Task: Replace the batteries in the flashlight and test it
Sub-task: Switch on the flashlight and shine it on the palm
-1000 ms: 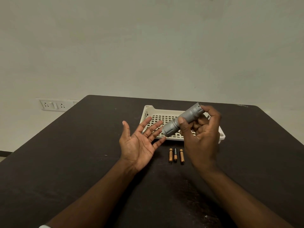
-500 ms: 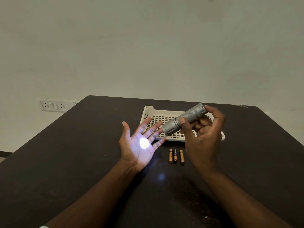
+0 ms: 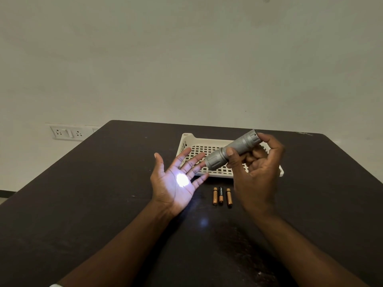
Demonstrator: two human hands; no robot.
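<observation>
Flashlight (image 3: 232, 151) slants down-left, lens lighting left hand's (image 3: 176, 183) open palm.

— What carries everything here?

— A dark worktop (image 3: 87, 204), matte and a little scuffed, with rounded far corners, set close to a pale wall.

— And what lies on it?

— A white tray (image 3: 187, 141) with a slotted floor sits toward the far side. Just in front of it, three batteries (image 3: 221, 196) lie side by side, apart from the tray: two copper-coloured ones flank a black-and-copper one.

— Anything else on the surface?

— A faint bluish glint of light (image 3: 203, 222) shows nearer the front edge.
</observation>
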